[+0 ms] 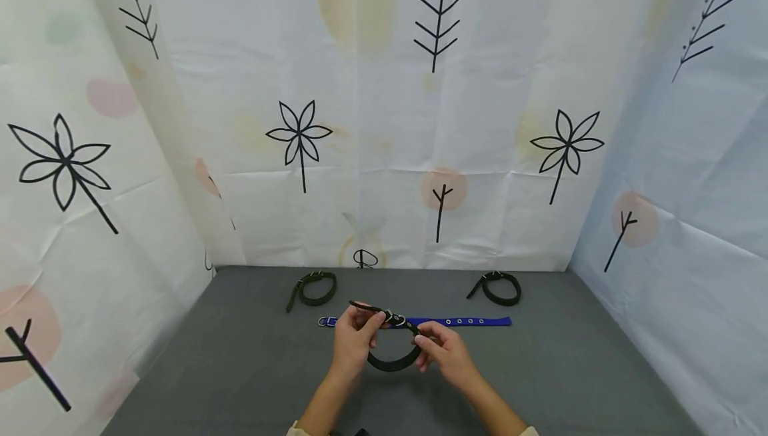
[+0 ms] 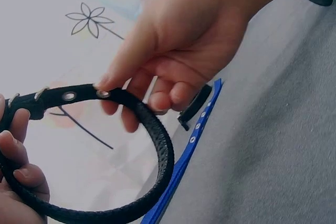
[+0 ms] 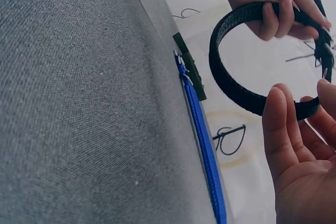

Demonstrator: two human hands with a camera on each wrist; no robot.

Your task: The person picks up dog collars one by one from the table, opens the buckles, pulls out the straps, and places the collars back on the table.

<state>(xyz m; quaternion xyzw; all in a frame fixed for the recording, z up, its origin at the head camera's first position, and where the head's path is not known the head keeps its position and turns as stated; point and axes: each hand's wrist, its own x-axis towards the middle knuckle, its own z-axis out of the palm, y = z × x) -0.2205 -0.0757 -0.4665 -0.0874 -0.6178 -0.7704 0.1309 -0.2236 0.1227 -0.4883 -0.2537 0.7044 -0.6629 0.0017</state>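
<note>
A black collar [image 1: 393,365] is held up in a closed loop above the table, with metal eyelets and a buckle [image 1: 393,318] along its top. My left hand [image 1: 354,338] pinches it beside the buckle, thumb on top, and the strap's free end sticks out past these fingers. On the loop's other side, my right hand [image 1: 445,354] pinches the eyelet part of the strap between thumb and fingers. The left wrist view shows the right thumb next to an eyelet [image 2: 69,96]. Behind the hands a blue collar [image 1: 480,322] with eyelets lies stretched out flat, its middle partly hidden.
Two more dark collars lie coiled at the back of the grey table [image 1: 252,356]: a dark green collar [image 1: 318,302] on the left and a black collar [image 1: 503,302] on the right. A patterned white cloth [image 1: 384,216] stands behind and along both sides.
</note>
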